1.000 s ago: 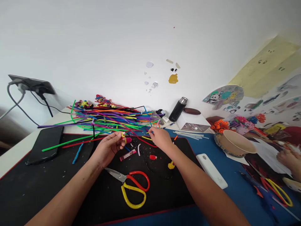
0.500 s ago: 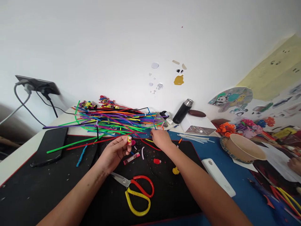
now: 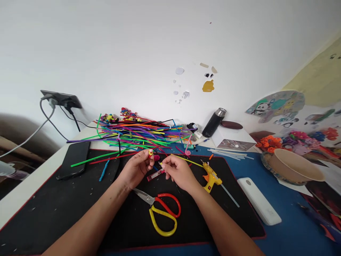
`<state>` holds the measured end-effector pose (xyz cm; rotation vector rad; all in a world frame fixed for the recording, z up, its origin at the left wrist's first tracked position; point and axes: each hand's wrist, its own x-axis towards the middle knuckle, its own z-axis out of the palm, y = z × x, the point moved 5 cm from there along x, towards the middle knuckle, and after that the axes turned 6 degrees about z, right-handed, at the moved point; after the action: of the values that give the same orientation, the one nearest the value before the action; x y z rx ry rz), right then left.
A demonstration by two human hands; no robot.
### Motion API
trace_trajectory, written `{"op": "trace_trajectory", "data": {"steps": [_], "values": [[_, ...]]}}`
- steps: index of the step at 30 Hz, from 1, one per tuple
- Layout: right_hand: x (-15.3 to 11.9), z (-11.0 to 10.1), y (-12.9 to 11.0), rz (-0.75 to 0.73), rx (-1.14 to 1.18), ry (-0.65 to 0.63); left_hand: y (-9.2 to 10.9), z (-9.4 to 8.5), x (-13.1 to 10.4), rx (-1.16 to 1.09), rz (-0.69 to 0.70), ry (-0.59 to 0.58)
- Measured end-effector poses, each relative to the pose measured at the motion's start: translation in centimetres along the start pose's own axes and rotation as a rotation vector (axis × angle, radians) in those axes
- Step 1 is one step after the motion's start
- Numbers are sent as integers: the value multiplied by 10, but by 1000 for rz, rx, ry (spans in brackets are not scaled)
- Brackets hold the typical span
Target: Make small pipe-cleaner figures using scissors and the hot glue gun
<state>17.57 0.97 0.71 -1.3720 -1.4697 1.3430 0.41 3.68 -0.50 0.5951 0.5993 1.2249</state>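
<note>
My left hand [image 3: 137,168] is closed in a pinch on a small yellow, red and white fuzzy piece [image 3: 151,152], held up above the black mat. Close beside it, my right hand [image 3: 179,173] pinches a yellow pipe cleaner [image 3: 186,160]. A short yellow tip pokes out past its fingertips, and the long part runs behind the hand to the right. Below the hands lie a pink-labelled tube [image 3: 154,175] and scissors [image 3: 151,201] with one red and one yellow handle. A magenta fuzzy piece [image 3: 156,157] sits between the hands.
A yellow glue gun [image 3: 211,177] with a glue stick lies right of my right hand. Many pipe cleaners [image 3: 138,133] are heaped along the wall. A phone [image 3: 74,160] is at left; a white power bank [image 3: 259,201], a black flask [image 3: 214,122] and a bowl [image 3: 295,165] stand right.
My right hand has come back from the pipe cleaner heap towards my left hand, now with the yellow pipe cleaner. The glue gun shows more fully. The view has shifted slightly left.
</note>
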Motion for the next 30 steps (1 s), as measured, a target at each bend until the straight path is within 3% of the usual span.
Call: {"op": "trace_trajectory", "data": {"steps": [3,7,19,30], "values": [[-3,17,1,64,247,-50,-1,-1,0,30,4,-20],[-2,26,-2,34,434,-37,-1,-2,1,77,27,-46],[-13,7,7,-8,453,-5,-7,5,-1,172,9,-85],[-17,11,3,-24,569,-48,-14,8,-7,241,-44,-134]]}}
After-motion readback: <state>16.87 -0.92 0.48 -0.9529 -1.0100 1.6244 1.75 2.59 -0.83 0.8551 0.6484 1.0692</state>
